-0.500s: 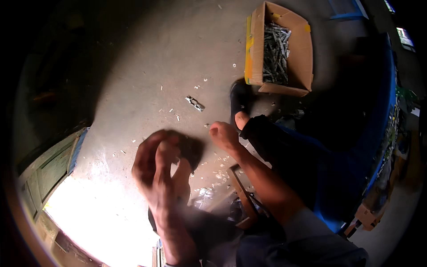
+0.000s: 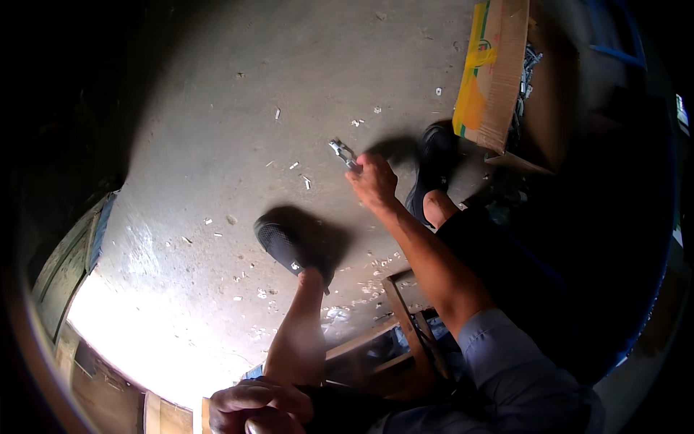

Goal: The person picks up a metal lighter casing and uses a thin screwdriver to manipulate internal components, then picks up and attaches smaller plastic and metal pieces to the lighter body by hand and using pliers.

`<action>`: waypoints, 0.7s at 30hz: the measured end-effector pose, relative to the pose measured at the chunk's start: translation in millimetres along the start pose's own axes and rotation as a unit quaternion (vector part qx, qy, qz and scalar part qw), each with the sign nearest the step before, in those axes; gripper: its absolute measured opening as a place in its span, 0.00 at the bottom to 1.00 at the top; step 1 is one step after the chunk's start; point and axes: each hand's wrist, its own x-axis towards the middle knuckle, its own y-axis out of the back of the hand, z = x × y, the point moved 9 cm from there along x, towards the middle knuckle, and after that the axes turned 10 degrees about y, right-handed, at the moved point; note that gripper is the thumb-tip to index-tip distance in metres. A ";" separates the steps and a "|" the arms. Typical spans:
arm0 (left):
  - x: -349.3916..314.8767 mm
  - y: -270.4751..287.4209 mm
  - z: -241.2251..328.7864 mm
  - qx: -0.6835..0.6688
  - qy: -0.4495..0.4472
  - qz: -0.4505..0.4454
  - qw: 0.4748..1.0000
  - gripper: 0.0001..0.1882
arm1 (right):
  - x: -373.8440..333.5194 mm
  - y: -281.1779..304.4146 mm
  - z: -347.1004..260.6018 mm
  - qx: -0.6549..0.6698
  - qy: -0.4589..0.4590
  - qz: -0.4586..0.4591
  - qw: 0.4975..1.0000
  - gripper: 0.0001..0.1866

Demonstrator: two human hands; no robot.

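My right hand (image 2: 375, 182) reaches forward and low over the concrete floor. Its thumb and fingers pinch the near end of a small silver-grey metal piece (image 2: 341, 153), narrow and with cut-out openings; its exact kind does not show. The far end of the piece points away and to the left. At the lower edge, my left hand (image 2: 256, 406) is curled closed over my bent left leg. Whatever may be within its fingers is hidden.
A cardboard box (image 2: 499, 79) with yellow tape and several metal pieces stands at the far right. My dark shoes (image 2: 278, 239) are on the floor among white scraps (image 2: 307, 183). A wooden frame (image 2: 408, 318) is close by my legs; a wooden panel (image 2: 69, 249) leans at left.
My right hand has moved forward to the metal piece on the floor and taken hold of it. My left hand has drawn back to the lower edge, uncovering my left shoe. The view has shifted.
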 end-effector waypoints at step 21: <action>-23.3 -76.9 3.3 -0.101 -0.112 -0.174 0.973 0.17 | -284.9 343.7 -147.9 0.780 0.028 -0.060 0.622 0.04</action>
